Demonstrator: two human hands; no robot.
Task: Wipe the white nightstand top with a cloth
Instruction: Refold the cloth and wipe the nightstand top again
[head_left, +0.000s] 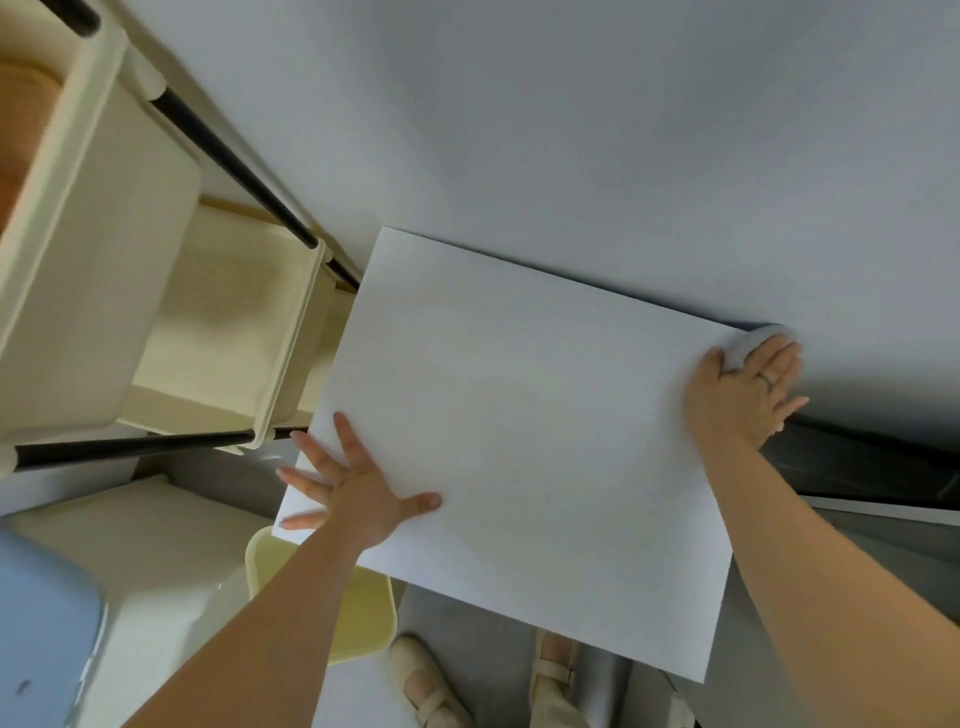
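Observation:
The white nightstand top (519, 426) fills the middle of the head view, seen from above, its far edge against a white wall. My right hand (748, 389) lies on the top's far right corner with straight fingers pressing a small pale grey cloth (748, 343); most of the cloth is hidden under the hand. My left hand (348, 488) rests flat on the near left edge of the top, fingers spread wide, holding nothing.
A cream trolley with black rails (228, 332) and shelves stands left of the nightstand. A pale yellow bin (363, 613) sits on the floor near the left corner. A blue object (41, 639) is at bottom left. My feet in beige shoes (431, 686) are below the top.

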